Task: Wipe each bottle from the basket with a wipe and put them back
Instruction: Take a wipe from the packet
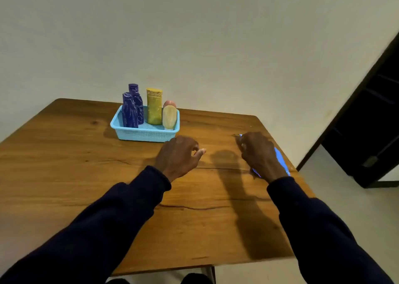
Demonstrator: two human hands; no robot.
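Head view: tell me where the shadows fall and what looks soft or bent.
Head view: light from the left, so the right hand and its sleeve throw a dark shadow across the table; the basket shadows its left side; the bottles look soft; the table edges bow from the wide lens.

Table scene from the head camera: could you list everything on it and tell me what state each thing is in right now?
Basket: on the table, holding all the bottles.
Two purple bottles: upright, capped, in the basket.
Yellow bottle: upright, capped, in the basket.
Pale yellow bottle: in the basket, right corner.
Pink-topped item: mostly hidden behind it.
Blue wipe packet: flat on the table under the right hand.
Left hand: empty, loosely curled.
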